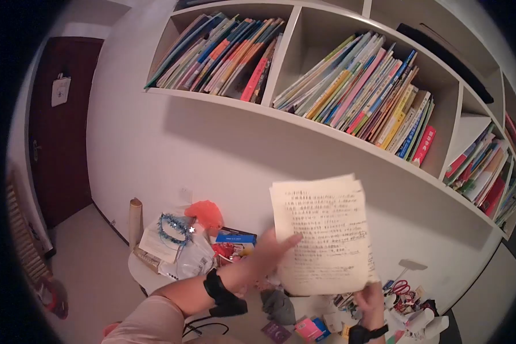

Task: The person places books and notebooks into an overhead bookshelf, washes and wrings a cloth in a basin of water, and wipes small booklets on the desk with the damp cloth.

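Note:
Several sheets of paper with handwriting (324, 241) are held up in front of the white wall. My left hand (276, 247) is at the left edge of the sheets, its thumb lying over the front and its other fingers blurred or behind the paper. At the bottom right corner, my right hand (368, 297) grips the same sheets from below. Black straps are around both wrists. The top edges of the sheets are slightly out of line with each other.
Above hangs a white shelf (223, 98) packed with books (355, 86). Below, a cluttered table (149, 282) holds a blue tinsel ring (175, 229), a red bag (206, 216), a blue box (236, 238) and red scissors (401, 287). A dark door (63, 126) stands at the left.

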Demonstrator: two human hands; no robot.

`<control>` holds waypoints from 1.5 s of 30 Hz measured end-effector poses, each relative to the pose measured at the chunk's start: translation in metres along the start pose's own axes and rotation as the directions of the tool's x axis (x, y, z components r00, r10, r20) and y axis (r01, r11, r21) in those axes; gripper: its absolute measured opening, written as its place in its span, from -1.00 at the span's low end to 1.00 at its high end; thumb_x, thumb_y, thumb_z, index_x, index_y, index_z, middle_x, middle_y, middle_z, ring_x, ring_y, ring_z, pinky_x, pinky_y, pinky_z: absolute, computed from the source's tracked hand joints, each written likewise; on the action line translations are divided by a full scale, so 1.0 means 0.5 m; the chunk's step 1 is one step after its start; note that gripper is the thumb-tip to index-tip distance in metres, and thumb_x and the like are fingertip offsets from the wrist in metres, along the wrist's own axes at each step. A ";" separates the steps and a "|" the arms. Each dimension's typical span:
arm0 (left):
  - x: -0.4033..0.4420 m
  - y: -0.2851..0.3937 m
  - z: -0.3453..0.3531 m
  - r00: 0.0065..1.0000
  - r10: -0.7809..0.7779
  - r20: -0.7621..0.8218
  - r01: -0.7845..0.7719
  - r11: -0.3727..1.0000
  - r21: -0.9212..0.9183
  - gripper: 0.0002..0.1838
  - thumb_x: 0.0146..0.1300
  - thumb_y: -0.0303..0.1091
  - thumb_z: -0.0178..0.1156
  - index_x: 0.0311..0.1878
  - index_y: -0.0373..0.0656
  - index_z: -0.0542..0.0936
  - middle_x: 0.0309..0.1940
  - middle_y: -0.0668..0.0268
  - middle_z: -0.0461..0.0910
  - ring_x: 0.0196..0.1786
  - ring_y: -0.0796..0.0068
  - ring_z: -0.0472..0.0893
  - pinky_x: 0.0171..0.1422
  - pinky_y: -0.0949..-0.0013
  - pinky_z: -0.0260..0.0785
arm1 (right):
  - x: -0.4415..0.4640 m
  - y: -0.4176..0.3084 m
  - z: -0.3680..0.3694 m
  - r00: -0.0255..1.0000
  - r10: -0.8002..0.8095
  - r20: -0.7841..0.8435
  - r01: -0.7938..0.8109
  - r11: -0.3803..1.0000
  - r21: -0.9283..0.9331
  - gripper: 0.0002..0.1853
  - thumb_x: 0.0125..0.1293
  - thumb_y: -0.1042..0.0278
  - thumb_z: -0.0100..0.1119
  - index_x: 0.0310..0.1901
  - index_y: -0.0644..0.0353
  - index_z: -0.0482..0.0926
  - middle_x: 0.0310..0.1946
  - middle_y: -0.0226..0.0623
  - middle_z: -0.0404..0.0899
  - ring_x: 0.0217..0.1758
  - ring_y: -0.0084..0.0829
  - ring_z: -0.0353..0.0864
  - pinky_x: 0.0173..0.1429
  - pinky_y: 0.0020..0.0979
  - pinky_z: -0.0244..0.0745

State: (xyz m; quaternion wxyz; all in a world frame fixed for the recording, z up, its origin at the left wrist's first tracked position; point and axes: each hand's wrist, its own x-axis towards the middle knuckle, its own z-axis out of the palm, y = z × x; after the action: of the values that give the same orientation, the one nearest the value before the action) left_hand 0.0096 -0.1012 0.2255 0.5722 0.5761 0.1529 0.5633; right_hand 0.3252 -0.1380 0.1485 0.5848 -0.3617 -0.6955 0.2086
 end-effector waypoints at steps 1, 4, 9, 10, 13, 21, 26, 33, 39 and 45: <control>0.002 0.015 -0.008 0.998 0.069 -0.013 -0.068 0.995 0.078 -0.59 0.25 -0.36 0.10 0.10 -0.37 0.35 -0.01 0.16 0.50 0.01 0.43 0.51 0.11 0.35 0.37 | 0.021 0.007 -0.014 0.997 -0.061 0.047 0.060 0.998 0.027 -0.31 0.13 0.18 0.22 0.23 0.31 0.21 0.07 -0.15 0.45 0.10 -0.32 0.46 0.15 -0.33 0.38; 0.013 0.056 -0.031 0.982 0.187 -0.013 -0.184 0.975 0.122 -0.59 0.22 -0.38 0.12 0.09 -0.36 0.35 -0.02 0.17 0.51 0.00 0.43 0.51 0.10 0.35 0.38 | 0.095 -0.154 0.040 0.989 0.014 0.150 -0.115 0.710 0.695 -0.21 0.09 0.15 0.24 0.25 0.46 0.12 0.08 -0.07 0.44 0.07 -0.34 0.50 0.16 -0.36 0.38; 0.026 0.101 -0.018 0.966 0.255 0.042 -0.258 0.957 0.135 -0.56 0.19 -0.42 0.16 0.12 -0.34 0.33 0.01 0.17 0.49 0.02 0.42 0.51 0.12 0.34 0.38 | 0.155 -0.222 0.073 0.986 0.031 0.164 -0.097 0.906 0.411 -0.35 0.10 0.28 0.29 0.16 0.41 0.28 -0.02 -0.14 0.52 -0.05 -0.43 0.55 0.07 -0.42 0.43; 0.031 0.099 -0.010 0.954 0.298 0.037 -0.300 0.937 0.178 -0.55 0.19 -0.43 0.17 0.13 -0.33 0.32 0.01 0.17 0.49 0.03 0.42 0.50 0.12 0.34 0.38 | 0.159 -0.233 0.090 0.986 0.028 0.164 -0.094 0.908 0.409 -0.35 0.10 0.28 0.29 0.16 0.41 0.28 -0.02 -0.14 0.52 -0.05 -0.43 0.55 0.07 -0.42 0.43; 0.034 0.094 0.006 0.960 0.262 0.097 -0.272 0.956 0.110 -0.48 0.17 -0.49 0.15 0.20 -0.28 0.26 0.06 0.24 0.44 0.07 0.47 0.45 0.17 0.37 0.30 | 0.170 -0.257 0.145 0.996 0.064 -0.055 -0.052 0.978 0.202 -0.66 0.15 0.50 0.20 -0.02 0.35 0.46 -0.12 -0.24 0.56 -0.12 -0.48 0.54 -0.02 -0.45 0.45; 0.041 0.261 0.005 0.932 0.340 0.126 -0.356 0.790 0.499 -0.73 0.22 -0.32 0.14 -0.14 -0.35 0.55 -0.33 0.33 0.62 -0.27 0.62 0.55 -0.14 0.46 0.42 | 0.254 -0.378 0.115 0.977 -0.203 -0.071 0.208 0.976 0.067 -0.67 0.12 0.38 0.26 -0.10 0.35 0.51 -0.23 -0.28 0.59 -0.23 -0.54 0.53 -0.12 -0.52 0.43; 0.080 0.481 0.053 0.575 0.797 0.183 -0.733 0.402 0.549 -0.74 0.23 -0.30 0.13 -0.14 -0.31 0.57 -0.33 0.34 0.61 -0.30 0.64 0.54 -0.19 0.47 0.39 | 0.387 -0.521 0.122 0.885 -0.452 -0.115 0.402 0.865 -0.300 -0.74 0.04 0.29 0.36 -0.39 0.30 0.52 -0.60 -0.45 0.48 -0.47 -0.66 0.43 -0.40 -0.61 0.28; 0.171 0.588 0.117 -0.116 0.932 0.344 -0.653 -0.332 0.680 -0.81 0.22 -0.48 0.05 -0.12 -0.20 0.55 -0.36 0.15 0.61 -0.33 0.25 0.59 -0.20 0.36 0.41 | 0.632 -0.678 0.136 0.560 -0.795 -0.234 0.503 0.551 -0.666 -0.46 0.14 0.19 0.24 0.08 0.33 0.37 -0.19 -0.10 0.61 -0.03 -0.29 0.57 0.02 -0.39 0.43; 0.300 0.564 0.095 -0.182 0.882 0.435 -0.562 -0.456 0.690 -0.64 0.08 -0.61 0.02 -0.02 -0.14 0.53 -0.24 0.02 0.57 -0.14 0.04 0.58 -0.09 0.27 0.43 | 0.709 -0.670 0.185 0.642 -0.767 0.009 0.744 0.620 -0.250 -0.58 0.16 0.23 0.18 0.00 0.31 0.46 -0.14 -0.08 0.58 -0.08 -0.29 0.58 -0.01 -0.37 0.41; 0.414 0.502 0.093 0.180 0.904 0.389 -0.519 -0.249 0.818 -0.45 -0.04 -0.64 0.00 0.11 -0.11 0.43 -0.11 -0.02 0.53 -0.01 0.01 0.50 0.09 0.16 0.34 | 0.629 -0.619 0.166 0.740 -0.673 0.015 0.621 0.674 -0.400 -0.63 0.15 0.29 0.16 -0.06 0.35 0.50 -0.31 -0.17 0.62 -0.25 -0.43 0.59 -0.13 -0.41 0.43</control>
State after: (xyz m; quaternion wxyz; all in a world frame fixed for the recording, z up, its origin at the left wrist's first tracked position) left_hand -0.0036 -0.0291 0.5459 -0.3292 0.6073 0.1291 0.7114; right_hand 0.1480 -0.0937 0.5582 0.5844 -0.2103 -0.7639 -0.1754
